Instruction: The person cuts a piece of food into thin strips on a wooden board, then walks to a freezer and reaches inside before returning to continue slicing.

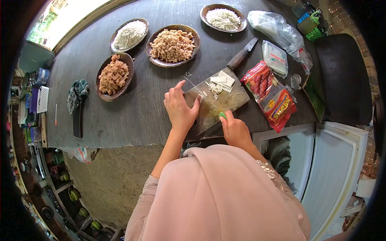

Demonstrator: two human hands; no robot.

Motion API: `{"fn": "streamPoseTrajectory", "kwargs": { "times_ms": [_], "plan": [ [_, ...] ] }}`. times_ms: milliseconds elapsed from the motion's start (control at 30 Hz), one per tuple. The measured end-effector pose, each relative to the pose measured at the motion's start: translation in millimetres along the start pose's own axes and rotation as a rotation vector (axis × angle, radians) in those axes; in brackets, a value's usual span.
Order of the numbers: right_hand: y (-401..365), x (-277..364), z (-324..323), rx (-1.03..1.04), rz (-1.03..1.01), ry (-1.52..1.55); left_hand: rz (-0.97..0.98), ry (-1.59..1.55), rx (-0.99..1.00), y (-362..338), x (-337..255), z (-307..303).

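My right hand (236,130) is wrapped round the green handle of a knife (222,115), whose thin blade slants up and left across a worn cutting board (238,99). Beside the blade is my left hand (181,107), thumb and fingers apart, with the thumb tip close to the blade. Flat white slices (225,80) lie stacked on the board's far part. Thin white strips (215,91) are heaped just in front of them, and a few loose bits lie along the blade. Some slivers have landed on the table beyond the board.
Plates of diced brown food (172,45), reddish-brown pieces (114,76) and white shreds (130,35) stand on the dark table (148,116). Another plate of white shreds (223,19) is farther back. A wooden-handled knife (239,57), red food packets (268,92) and plastic bags (277,28) lie rightward.
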State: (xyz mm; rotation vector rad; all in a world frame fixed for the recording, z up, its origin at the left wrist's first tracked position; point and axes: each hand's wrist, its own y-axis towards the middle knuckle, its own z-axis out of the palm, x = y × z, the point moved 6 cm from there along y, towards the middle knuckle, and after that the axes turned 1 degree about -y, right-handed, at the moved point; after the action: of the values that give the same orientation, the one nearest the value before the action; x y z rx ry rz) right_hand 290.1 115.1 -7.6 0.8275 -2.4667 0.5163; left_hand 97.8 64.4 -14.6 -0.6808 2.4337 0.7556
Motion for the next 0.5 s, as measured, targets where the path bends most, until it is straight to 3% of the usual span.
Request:
{"fn": "streamPoseTrajectory", "kwargs": {
  "times_ms": [500],
  "plan": [
    [-0.7, -5.5, 0.6, -0.002, -0.017, 0.002, -0.043, -0.072, -0.009, -3.1, 2.7, -0.3]
  ]
}}
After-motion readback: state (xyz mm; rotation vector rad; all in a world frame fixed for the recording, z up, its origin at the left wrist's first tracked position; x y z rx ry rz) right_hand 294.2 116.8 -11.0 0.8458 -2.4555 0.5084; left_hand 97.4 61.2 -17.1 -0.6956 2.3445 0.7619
